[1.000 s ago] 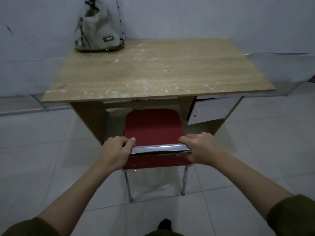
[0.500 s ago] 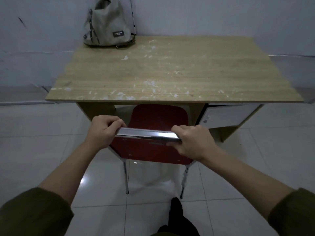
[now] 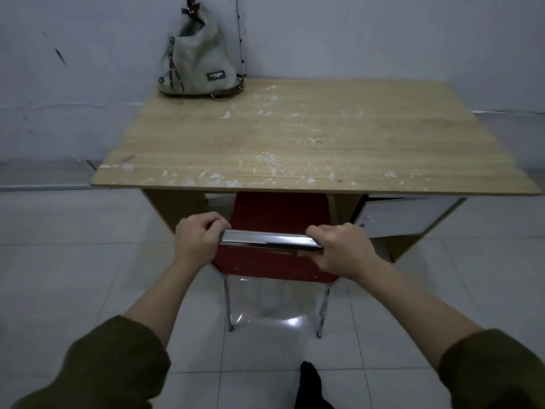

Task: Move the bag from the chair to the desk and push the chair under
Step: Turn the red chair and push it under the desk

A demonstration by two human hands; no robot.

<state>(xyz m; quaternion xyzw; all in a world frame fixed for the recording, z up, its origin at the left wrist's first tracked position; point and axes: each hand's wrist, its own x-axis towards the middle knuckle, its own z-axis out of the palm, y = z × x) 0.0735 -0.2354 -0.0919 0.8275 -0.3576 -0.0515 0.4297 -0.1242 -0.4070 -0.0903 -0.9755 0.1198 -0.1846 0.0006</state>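
A grey-green canvas bag (image 3: 196, 66) stands upright at the far left corner of the wooden desk (image 3: 309, 137), against the wall. The red chair (image 3: 280, 214) sits with the front of its seat under the desk's front edge; its chrome back rail (image 3: 269, 240) faces me. My left hand (image 3: 199, 242) is shut on the left end of that rail. My right hand (image 3: 343, 249) is shut on the right end. The chair's front legs are hidden under the desk.
White flecks are scattered over the desk top. A white drawer front (image 3: 407, 215) hangs under the desk's right side, close to the chair. The floor is pale tile. A dark foot (image 3: 311, 385) shows at the bottom.
The chair has slid further under the desk, with both hands still gripping the back rail. I have stepped closer; the bag has not moved.
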